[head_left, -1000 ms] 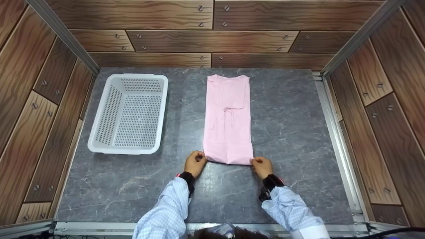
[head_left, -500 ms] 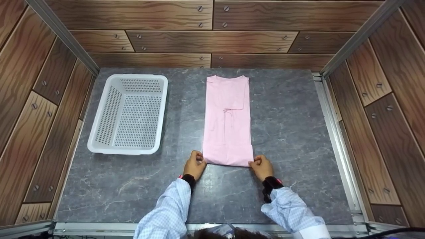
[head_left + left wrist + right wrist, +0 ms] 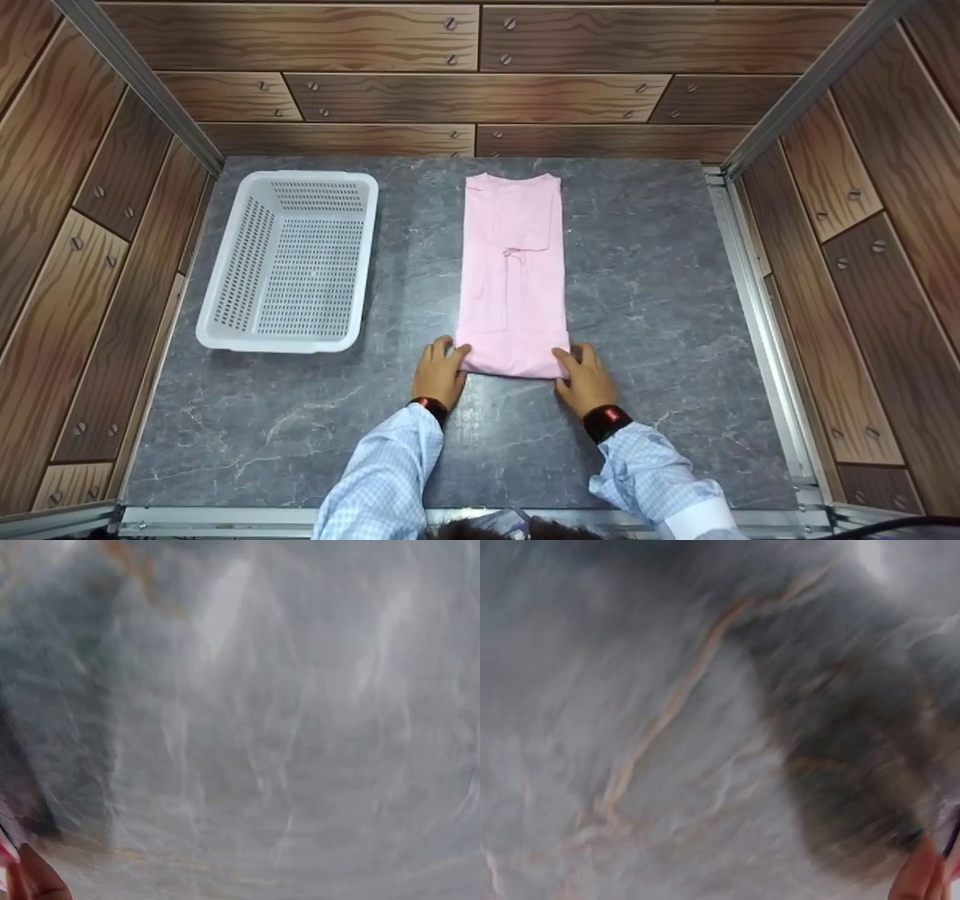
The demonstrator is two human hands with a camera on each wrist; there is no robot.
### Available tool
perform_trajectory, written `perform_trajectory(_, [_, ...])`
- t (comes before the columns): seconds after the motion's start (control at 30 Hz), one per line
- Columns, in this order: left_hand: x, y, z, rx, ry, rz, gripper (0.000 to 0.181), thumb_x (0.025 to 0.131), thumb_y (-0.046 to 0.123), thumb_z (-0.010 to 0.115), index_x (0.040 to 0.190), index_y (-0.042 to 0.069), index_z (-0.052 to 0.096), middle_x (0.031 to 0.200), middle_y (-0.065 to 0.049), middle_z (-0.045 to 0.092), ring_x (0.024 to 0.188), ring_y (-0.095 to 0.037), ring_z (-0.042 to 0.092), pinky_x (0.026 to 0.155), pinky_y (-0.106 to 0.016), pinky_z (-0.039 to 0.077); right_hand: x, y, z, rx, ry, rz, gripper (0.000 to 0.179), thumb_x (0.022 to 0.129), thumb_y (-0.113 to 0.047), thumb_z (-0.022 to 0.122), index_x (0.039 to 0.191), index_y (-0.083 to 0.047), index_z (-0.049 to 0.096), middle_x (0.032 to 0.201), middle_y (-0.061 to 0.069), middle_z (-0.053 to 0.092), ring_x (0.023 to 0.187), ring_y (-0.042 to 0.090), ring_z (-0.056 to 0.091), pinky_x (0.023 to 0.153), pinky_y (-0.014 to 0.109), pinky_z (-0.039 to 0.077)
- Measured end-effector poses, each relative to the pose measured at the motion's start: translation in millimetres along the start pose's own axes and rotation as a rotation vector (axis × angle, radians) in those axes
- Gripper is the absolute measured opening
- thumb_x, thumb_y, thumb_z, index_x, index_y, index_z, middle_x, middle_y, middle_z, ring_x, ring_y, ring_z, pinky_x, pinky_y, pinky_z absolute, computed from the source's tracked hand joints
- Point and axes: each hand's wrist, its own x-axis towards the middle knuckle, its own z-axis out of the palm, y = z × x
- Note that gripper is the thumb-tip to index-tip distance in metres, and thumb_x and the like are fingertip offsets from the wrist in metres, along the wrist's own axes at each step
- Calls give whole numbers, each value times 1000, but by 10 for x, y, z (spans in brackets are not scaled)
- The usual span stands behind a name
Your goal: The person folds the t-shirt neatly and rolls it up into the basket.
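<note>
A pink shirt [image 3: 514, 292], folded into a long narrow strip, lies on the grey table with its neckline at the far end. A sleeve is folded over its upper part, and the near end is turned up into a flap. At the near left corner, my left hand [image 3: 439, 372] holds the shirt's edge, thumb on top and fingers along the side. My right hand [image 3: 587, 381] grips the near right corner in the same way. Only fingertips [image 3: 39, 876] and a sliver of pink show in the left wrist view. Fingertips [image 3: 917, 874] at pink cloth also appear in the right wrist view.
A white perforated plastic basket [image 3: 362, 262] stands left of the shirt. Wood-patterned panels [image 3: 480, 97] enclose the back and both sides of the grey marbled table [image 3: 660, 300]. A metal rail [image 3: 757, 322] runs along the right edge.
Both hands have shifted from pinching the near corners' tips to a grip with thumbs on top of the cloth. The shirt's near edge has been straightened and drawn slightly toward me.
</note>
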Motion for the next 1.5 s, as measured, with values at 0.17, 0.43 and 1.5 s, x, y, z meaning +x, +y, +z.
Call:
perform_trajectory(0.17, [27,-1,-38,33,9,54,33,77,18,77,110,17,73,132,-10,59,120,-36,56,98,-48,49,17,71,13,-117,40,-171,52,70,-8,75,121,-9,67,137,18,54,123,41,52,94,54,49])
perform_trajectory(0.43, [113,-27,-148,-93,30,139,20,76,10,69,96,10,72,125,-8,68,122,-38,58,104,-44,46,67,88,-75,-80,99,-251,23,77,-8,69,99,-5,70,124,13,68,122,39,57,93,55,50])
perform_trajectory(1.5, [433,37,-402,-675,-166,-373,41,100,22,55,134,2,45,86,-12,71,76,-21,64,72,-33,50,445,-100,-340,470,1,189,19,97,-7,55,114,-2,60,63,-5,45,54,6,40,53,21,34])
